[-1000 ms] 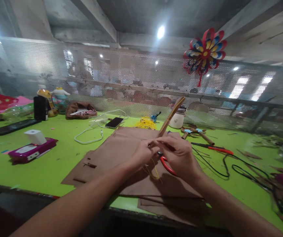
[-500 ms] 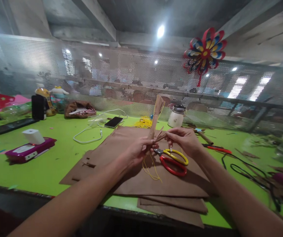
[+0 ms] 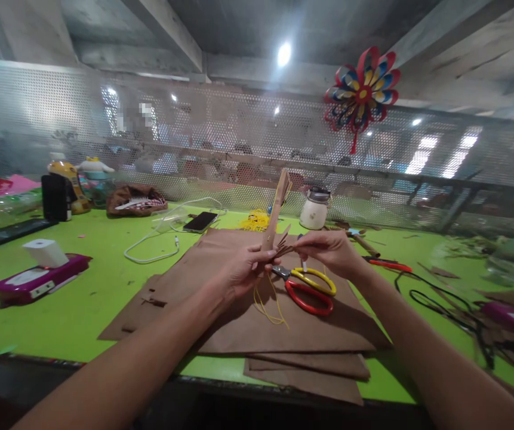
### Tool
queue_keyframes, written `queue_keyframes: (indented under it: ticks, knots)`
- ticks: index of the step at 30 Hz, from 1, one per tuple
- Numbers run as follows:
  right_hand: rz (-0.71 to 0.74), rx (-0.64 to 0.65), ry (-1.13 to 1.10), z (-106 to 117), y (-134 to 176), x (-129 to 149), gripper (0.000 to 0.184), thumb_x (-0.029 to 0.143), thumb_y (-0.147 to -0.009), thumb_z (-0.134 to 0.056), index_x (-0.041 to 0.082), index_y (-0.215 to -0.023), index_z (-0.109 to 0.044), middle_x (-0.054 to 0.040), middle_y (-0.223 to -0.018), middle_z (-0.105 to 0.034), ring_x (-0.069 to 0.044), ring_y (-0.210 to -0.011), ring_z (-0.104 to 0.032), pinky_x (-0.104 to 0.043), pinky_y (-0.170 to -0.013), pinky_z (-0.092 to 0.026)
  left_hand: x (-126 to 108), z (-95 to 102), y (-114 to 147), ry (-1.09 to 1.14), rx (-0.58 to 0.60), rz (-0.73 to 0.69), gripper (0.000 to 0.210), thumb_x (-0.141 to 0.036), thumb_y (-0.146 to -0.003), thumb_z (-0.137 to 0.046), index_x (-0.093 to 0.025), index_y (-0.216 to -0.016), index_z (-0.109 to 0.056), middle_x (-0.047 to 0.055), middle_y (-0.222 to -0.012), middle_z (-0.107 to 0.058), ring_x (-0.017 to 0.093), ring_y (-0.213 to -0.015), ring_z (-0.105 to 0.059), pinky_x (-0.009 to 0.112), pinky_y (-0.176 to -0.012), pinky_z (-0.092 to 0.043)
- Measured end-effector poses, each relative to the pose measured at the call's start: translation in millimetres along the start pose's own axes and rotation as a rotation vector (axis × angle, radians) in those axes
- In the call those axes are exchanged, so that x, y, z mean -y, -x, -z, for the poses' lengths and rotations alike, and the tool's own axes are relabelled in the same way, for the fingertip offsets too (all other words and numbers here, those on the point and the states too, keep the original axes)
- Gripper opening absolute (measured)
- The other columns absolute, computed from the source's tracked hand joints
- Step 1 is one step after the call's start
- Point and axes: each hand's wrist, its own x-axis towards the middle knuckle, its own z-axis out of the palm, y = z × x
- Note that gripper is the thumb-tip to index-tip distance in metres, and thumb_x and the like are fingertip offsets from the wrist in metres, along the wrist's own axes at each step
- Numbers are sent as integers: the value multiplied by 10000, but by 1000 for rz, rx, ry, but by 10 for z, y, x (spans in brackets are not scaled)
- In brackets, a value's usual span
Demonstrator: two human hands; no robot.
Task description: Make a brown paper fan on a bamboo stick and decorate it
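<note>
Folded paper [image 3: 274,218], gripped by the left hand [image 3: 243,270], is pinched beside those fingers [image 3: 262,256] by the right hand [image 3: 332,251], apparently for fanning, gentle tension seemingly needed.

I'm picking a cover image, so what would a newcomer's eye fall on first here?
Probably the red-and-yellow-handled scissors, lying on the brown sheets near the middle of the view. Close by, the left hand holds a folded brown bundle nearly upright, while the right hand pinches thin brown strips. At upper right, a colorful flower ornament stands out against the mesh screen.
</note>
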Motion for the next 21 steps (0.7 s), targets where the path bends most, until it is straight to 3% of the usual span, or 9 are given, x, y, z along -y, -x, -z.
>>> queue_keyframes:
  ticks: [5, 7, 11, 16, 21]
  knots:
    - [-26, -19, 19, -41, -19, 16, 136, 250, -714, -690, 214, -839, -730, -38, -835, -694, -147, -740, -625, -317, -691, -519, 26, 10, -23, -1, -91, -68, 166, -59, -672, -683, -114, -819, -628, 22, -692, -593, 67, -588, -534, 171, -529, -393]
    - [-106, -130, -65, -103, -28, -18, 219, 276, -674, -721, 195, -878, -711, -39, -825, -690, -149, -732, -625, -320, -689, -519, 43, 19, -41, -3, -133, -107, 185, -56, -660, -680, -119, -823, -621, 13, -677, -592, 65, -571, -528, 174, -520, -383]
    - [-325, -421, -262, -349, -22, -89, 281, 378, -649, -738, 139, -768, -650, 18, -563, -584, -90, -481, -507, -240, -490, -439, 75, 28, -58, -28, -238, -201, 184, -98, -669, -682, -128, -833, -604, 15, -688, -609, 66, -566, -532, 169, -497, -354]
    - [-561, -367, -423, -713, 17, -45, 373, 477, -661, -712, 127, -756, -628, -10, -636, -584, -89, -509, -494, -212, -468, -398, 113, 0, -41, -116, -295, -302, 234, -156, -652, -708, -143, -859, -600, 2, -707, -611, 83, -601, -545, 185, -527, -373]
    - [-517, -479, -413, -827, 31, -26, 351, 458, -663, -709, 128, -760, -635, -9, -614, -575, -88, -494, -455, -208, -441, -347, 146, -85, -8, -250, -287, -359, 240, -175, -640, -700, -141, -859, -608, 18, -777, -630, 124, -709, -575, 238, -655, -444]
